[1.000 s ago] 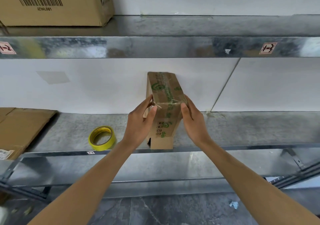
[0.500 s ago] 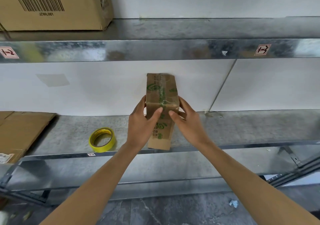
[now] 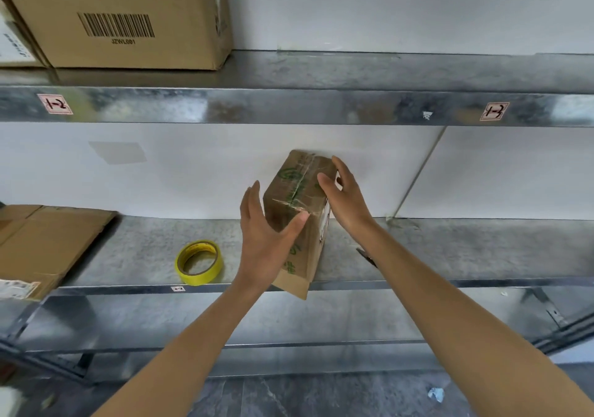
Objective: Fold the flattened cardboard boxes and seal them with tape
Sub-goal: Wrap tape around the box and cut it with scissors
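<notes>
tilted box [image 3: 300, 191], between left hand [image 3: 266, 249], right hand [image 3: 348, 204]

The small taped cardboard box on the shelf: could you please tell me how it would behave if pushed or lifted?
The cardboard box stands tall, narrow and tilted at the shelf edge, so a push would probably tip it. The tape across its seam suggests it is fairly stiff. It seems light: the left hand and right hand steady it with straight fingers.
</notes>
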